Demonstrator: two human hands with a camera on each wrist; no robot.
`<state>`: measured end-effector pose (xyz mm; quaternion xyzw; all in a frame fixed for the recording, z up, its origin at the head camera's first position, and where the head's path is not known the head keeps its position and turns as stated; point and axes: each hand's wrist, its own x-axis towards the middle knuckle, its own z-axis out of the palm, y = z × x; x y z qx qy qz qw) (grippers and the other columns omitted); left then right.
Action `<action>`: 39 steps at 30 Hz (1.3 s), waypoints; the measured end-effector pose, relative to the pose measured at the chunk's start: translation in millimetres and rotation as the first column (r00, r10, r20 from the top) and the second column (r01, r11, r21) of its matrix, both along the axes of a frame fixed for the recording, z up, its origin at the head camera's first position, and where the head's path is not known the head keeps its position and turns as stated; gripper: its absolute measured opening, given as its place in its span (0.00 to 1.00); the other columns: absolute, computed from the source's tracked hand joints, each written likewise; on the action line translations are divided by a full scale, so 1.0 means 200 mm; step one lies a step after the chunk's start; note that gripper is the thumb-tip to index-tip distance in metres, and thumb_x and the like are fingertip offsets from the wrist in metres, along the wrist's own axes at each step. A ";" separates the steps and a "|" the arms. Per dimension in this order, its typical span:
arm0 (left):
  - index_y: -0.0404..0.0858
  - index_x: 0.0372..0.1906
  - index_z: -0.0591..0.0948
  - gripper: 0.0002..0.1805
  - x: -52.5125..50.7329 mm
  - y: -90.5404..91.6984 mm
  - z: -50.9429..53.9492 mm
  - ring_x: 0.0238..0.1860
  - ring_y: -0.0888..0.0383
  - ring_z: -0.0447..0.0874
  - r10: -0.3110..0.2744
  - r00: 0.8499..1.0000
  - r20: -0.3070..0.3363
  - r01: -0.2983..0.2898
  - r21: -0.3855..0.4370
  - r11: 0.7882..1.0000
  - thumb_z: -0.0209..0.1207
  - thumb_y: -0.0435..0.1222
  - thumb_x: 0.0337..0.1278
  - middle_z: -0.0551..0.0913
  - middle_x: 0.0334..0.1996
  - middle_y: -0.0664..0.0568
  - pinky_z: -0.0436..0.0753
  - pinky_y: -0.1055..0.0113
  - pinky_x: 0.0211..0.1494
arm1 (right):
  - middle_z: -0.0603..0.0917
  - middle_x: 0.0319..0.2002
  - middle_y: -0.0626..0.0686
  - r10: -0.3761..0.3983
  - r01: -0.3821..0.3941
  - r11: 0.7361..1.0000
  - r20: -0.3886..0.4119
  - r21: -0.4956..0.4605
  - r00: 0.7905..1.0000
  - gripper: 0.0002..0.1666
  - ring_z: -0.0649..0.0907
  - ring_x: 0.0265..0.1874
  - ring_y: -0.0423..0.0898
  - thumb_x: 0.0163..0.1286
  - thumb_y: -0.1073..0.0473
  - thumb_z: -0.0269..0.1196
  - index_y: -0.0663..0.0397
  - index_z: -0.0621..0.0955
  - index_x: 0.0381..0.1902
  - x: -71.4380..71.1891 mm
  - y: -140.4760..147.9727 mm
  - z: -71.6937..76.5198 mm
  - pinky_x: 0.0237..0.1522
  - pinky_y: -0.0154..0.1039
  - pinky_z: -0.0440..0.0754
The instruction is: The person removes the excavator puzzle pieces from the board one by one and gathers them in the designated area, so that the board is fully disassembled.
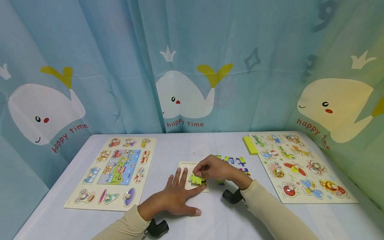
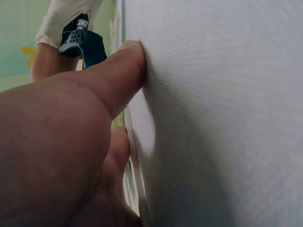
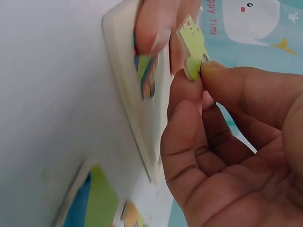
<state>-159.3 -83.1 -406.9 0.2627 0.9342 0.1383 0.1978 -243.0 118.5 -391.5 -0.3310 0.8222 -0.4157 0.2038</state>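
Observation:
My right hand (image 1: pixel 214 168) pinches a small yellow-green jigsaw piece (image 3: pixel 193 45) between thumb and index finger. In the right wrist view that piece is tilted up, apart from the pale puzzle tray (image 3: pixel 124 80) beside it. Another jigsaw piece (image 3: pixel 147 75), striped and green, lies inside the tray under a fingertip of the other hand. My left hand (image 1: pixel 177 196) rests with spread, straight fingers over the tray's left and near part. Its thumb touches the white cloth in the left wrist view. The hands hide much of the tray (image 1: pixel 183 164) from the head view.
Several loose jigsaw pieces (image 1: pixel 240 161) lie right of the tray, partly behind the right forearm. A vehicle peg board (image 1: pixel 102 143) lies at left, an insect peg board (image 1: pixel 280 183) at right. A yellow block (image 1: pixel 250 145) touches the insect board. A whale-print curtain (image 1: pixel 120 66) hangs behind.

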 end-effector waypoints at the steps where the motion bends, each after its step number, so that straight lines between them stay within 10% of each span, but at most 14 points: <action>1: 0.68 0.73 0.59 0.41 0.00 0.00 0.00 0.73 0.38 0.22 0.001 1.000 -0.001 -0.001 -0.002 1.000 0.55 0.69 0.53 0.33 0.76 0.37 0.38 0.38 0.69 | 0.85 0.35 0.50 -0.002 0.002 1.000 -0.001 0.002 1.000 0.07 0.78 0.31 0.42 0.67 0.68 0.63 0.62 0.86 0.40 0.00 0.01 0.00 0.35 0.34 0.77; 24: 0.70 0.72 0.60 0.42 0.01 0.01 -0.01 0.74 0.38 0.24 0.035 0.999 -0.027 -0.035 -0.004 0.999 0.57 0.69 0.50 0.36 0.76 0.37 0.39 0.40 0.70 | 0.85 0.35 0.52 -0.062 0.063 0.998 0.012 -0.011 0.998 0.07 0.74 0.21 0.43 0.67 0.68 0.62 0.62 0.86 0.40 -0.02 0.36 0.03 0.23 0.36 0.73; 39: 0.69 0.72 0.61 0.42 0.01 0.01 -0.01 0.74 0.38 0.24 0.040 0.999 -0.015 -0.040 0.010 0.999 0.58 0.67 0.50 0.36 0.76 0.37 0.38 0.39 0.70 | 0.85 0.39 0.55 -0.045 0.044 0.999 0.039 0.021 0.998 0.07 0.79 0.36 0.45 0.65 0.72 0.62 0.66 0.85 0.40 -0.02 0.52 0.04 0.36 0.34 0.78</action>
